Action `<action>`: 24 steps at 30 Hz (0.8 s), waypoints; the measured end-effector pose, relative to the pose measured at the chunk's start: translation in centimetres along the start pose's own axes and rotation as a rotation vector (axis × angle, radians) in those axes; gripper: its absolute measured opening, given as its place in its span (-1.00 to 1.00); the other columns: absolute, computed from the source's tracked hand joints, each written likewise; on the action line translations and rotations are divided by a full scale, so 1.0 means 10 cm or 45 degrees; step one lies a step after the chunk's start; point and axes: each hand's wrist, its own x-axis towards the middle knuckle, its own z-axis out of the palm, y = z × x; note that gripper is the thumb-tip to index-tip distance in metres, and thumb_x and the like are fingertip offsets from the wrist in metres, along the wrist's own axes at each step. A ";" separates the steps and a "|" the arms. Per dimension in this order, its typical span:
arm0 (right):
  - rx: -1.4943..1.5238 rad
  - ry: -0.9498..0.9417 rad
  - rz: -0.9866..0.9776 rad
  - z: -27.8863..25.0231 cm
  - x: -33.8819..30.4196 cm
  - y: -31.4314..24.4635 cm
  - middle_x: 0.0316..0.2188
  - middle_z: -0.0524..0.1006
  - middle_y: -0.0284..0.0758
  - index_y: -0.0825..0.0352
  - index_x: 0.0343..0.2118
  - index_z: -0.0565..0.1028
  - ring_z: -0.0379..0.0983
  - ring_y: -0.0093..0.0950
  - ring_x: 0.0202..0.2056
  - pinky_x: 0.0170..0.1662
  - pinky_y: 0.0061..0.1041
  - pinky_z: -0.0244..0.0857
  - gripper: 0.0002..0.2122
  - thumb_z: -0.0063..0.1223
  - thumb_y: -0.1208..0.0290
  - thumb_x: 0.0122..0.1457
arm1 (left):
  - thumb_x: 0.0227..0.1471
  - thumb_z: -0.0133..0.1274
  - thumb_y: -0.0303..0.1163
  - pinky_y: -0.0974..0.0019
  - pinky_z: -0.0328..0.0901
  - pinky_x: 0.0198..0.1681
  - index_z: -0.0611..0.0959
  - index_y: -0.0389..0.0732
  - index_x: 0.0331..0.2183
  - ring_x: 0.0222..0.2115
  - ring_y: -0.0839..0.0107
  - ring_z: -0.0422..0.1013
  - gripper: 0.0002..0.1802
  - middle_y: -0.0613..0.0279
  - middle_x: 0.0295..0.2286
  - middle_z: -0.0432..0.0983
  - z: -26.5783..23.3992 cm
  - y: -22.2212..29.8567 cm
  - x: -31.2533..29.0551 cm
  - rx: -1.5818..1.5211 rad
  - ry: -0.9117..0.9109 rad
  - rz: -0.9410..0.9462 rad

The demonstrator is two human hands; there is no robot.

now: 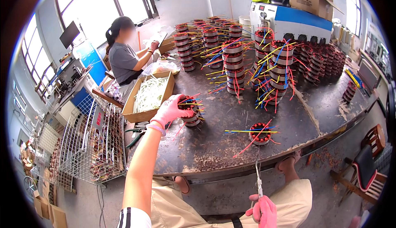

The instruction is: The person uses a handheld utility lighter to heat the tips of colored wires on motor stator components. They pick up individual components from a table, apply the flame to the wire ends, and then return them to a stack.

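Observation:
My left hand [173, 109], in a pink glove, reaches to a short stack of wound motor stators [191, 120] and closes round the top one. Red, blue and yellow wires stick out from the stack. My right hand [265, 212], also gloved in pink, is low over my lap, its fingers closed on a thin grey cord with a pale fitting [260, 186]. The cord's upper end comes up to the table edge. Just beyond it, a single stator [260, 139] with red core and loose coloured leads lies flat on the dark table.
Tall stator stacks [234, 69] with splayed wires crowd the far table. A cardboard box of white sleeves [136, 110] stands left, pliers [136, 138] before it. Wire baskets [93, 145] flank the table. Another person [126, 59] sits far left; a chair [365, 168] is right.

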 end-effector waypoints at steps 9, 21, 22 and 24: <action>-0.010 -0.005 -0.077 -0.01 0.00 0.08 -0.73 0.15 -0.57 0.48 -0.10 0.47 0.03 -0.71 -0.70 -0.40 -0.64 0.28 -0.60 -0.24 0.18 0.40 | -0.25 0.44 -0.15 0.26 0.26 0.14 0.45 -0.35 0.09 0.02 0.25 0.41 -0.10 -0.02 -0.02 0.47 -0.01 -0.14 0.04 -0.096 -0.034 -0.009; -0.010 0.007 -0.008 0.02 0.00 0.07 -0.74 0.16 -0.56 0.48 -0.09 0.48 0.08 -0.70 -0.70 -0.42 -0.65 0.27 -0.59 -0.24 0.16 0.40 | -0.22 0.43 -0.01 0.29 0.24 0.15 0.39 -0.39 0.13 0.03 0.35 0.39 0.00 0.05 0.00 0.48 -0.14 -0.11 0.02 -0.364 -0.214 -0.035; -0.013 0.014 0.001 0.02 0.00 0.06 -0.74 0.16 -0.56 0.48 -0.09 0.48 0.08 -0.70 -0.69 -0.42 -0.65 0.27 -0.59 -0.24 0.16 0.40 | -0.22 0.42 -0.05 0.29 0.26 0.13 0.43 -0.36 0.11 0.01 0.33 0.41 -0.06 0.06 -0.02 0.50 -0.11 -0.08 0.02 -0.349 -0.173 -0.016; -0.016 0.019 -0.026 0.01 -0.01 0.06 -0.74 0.16 -0.56 0.48 -0.09 0.48 0.09 -0.69 -0.69 -0.42 -0.65 0.26 -0.59 -0.24 0.16 0.40 | -0.22 0.42 -0.13 0.29 0.30 0.08 0.50 -0.29 0.06 -0.03 0.30 0.45 -0.17 0.07 -0.07 0.54 -0.03 -0.02 -0.02 -0.321 -0.092 0.024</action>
